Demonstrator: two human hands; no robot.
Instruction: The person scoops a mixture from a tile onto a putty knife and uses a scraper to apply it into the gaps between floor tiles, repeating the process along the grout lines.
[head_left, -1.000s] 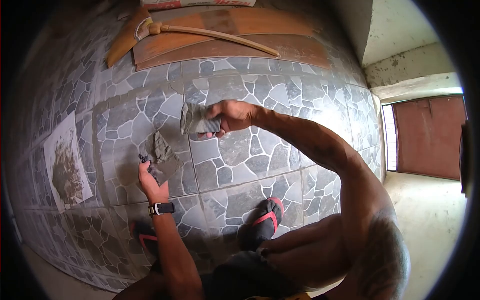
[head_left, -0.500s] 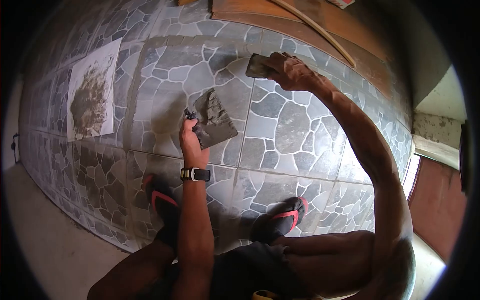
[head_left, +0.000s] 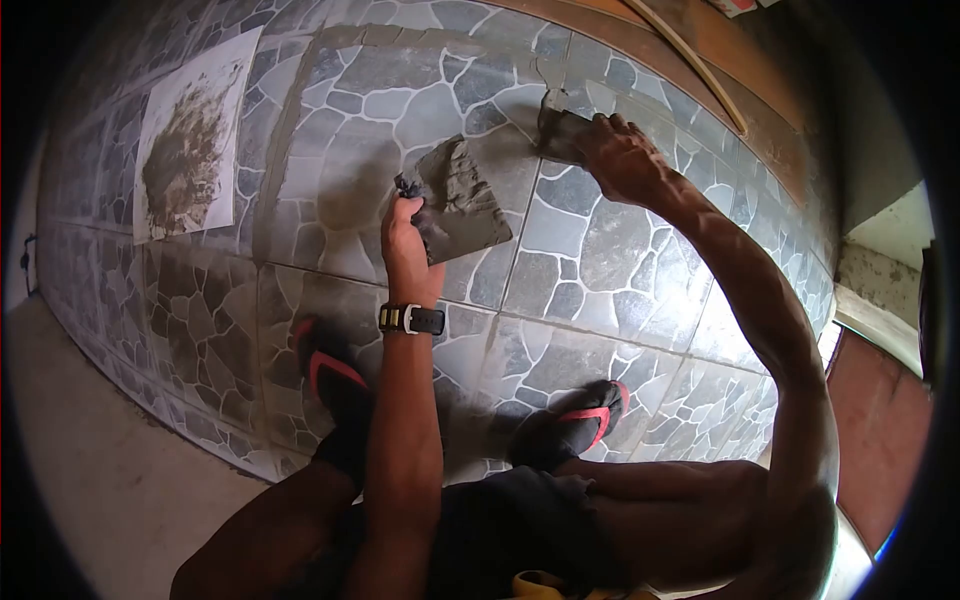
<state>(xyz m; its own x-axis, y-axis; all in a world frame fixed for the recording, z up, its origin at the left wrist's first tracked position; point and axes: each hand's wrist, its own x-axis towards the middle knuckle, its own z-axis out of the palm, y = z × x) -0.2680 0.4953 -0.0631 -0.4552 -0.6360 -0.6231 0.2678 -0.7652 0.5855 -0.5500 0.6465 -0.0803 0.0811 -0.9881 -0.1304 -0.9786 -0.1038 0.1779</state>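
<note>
1. Now, the left hand [head_left: 405,240] grips a flat plate [head_left: 468,235] heaped with grey paste [head_left: 462,180], held over the tiled floor [head_left: 590,245].
2. Meanwhile, the right hand [head_left: 628,158] grasps a scraper [head_left: 562,135] at a tile joint.
3. Stone-patterned tiles everywhere, with a smeared white sheet [head_left: 192,140] lying left!
4. Farther off, a wooden stick [head_left: 692,62] rests across brown boards [head_left: 765,130]; a reddish door [head_left: 880,430] stands right.

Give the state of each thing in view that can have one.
Left hand: gripping the mortar plate
Mortar plate: loaded, mortar heaped on it
Right hand: gripping the spreader
Spreader: smeared with mortar
White sheet: lying flat, mortar-smeared
Wristwatch: fastened
Flip-flops: worn
Wooden stick: lying on brown boards
Floor tiles: laid, some joints mortar-filled
</note>
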